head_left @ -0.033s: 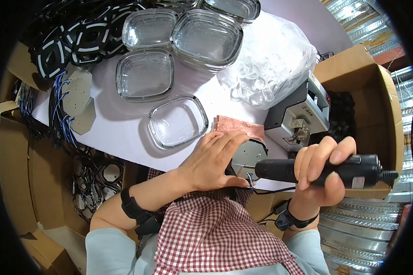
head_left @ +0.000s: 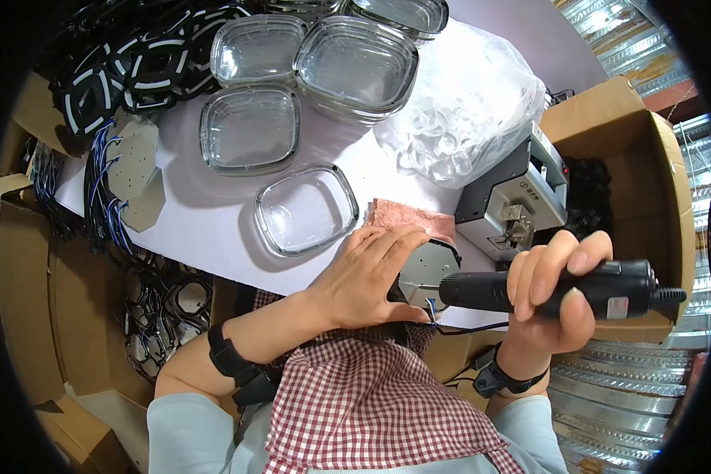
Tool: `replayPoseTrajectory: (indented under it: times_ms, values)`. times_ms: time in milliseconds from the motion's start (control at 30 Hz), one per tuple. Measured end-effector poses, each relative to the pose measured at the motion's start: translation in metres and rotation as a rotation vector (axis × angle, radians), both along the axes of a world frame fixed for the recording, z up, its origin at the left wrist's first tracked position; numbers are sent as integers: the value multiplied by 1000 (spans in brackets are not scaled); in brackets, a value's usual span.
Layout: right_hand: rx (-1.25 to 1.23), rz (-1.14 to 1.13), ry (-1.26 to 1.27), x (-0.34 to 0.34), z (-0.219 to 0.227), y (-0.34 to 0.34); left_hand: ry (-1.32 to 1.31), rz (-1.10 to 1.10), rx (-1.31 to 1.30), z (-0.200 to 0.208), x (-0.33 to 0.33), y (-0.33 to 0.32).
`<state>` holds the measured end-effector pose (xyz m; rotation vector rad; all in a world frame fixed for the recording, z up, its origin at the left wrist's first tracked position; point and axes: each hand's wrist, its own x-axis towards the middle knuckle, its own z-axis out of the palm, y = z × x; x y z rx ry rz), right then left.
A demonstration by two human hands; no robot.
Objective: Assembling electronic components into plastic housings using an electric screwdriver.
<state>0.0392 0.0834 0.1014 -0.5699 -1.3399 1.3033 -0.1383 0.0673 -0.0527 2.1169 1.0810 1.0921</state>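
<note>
My right hand (head_left: 557, 288) is wrapped round a black electric screwdriver (head_left: 478, 292), held almost level. Its thin bit points left, over a grey metal plate (head_left: 428, 272) with a dark rim at the table's near edge. My left hand (head_left: 371, 272) grips this plate from the left, fingers along the far side and thumb at the near side, hiding its left part. Blue and white wires (head_left: 431, 304) come out beside the thumb, with a black cable (head_left: 474, 329) running right below the screwdriver. Against the plate's far side lies a pink cloth (head_left: 411, 217).
Beyond my left hand stand clear glass containers (head_left: 249, 130), some stacked. A bag of clear rings (head_left: 458, 118) and a grey machine (head_left: 509, 205) lie right, beside a cardboard box (head_left: 608, 110). Black frames (head_left: 154, 67) and wired grey plates (head_left: 138, 170) are at left.
The rear end of the screwdriver has risen very slightly in my right hand. My left hand and the plate have not visibly moved.
</note>
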Motion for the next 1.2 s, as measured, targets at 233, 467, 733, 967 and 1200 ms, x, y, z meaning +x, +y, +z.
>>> replayPoseTrajectory:
  times_ms: [233, 467, 733, 967, 1200]
  values:
    - [-27, 149, -108, -10, 4, 3, 14, 2, 19, 0, 0, -1]
    - [52, 176, -139, -17, 2, 4, -15, -15, 24, 3, -2, -2]
    - [14, 145, -196, -25, -4, 3, -40, -39, 71, 4, -6, -5]
    - [-43, 103, -107, -15, 0, 8, 28, -4, 31, 8, -2, -6]
    - [-85, 87, -15, -9, 3, 11, 42, 47, 61, 6, 2, -6]
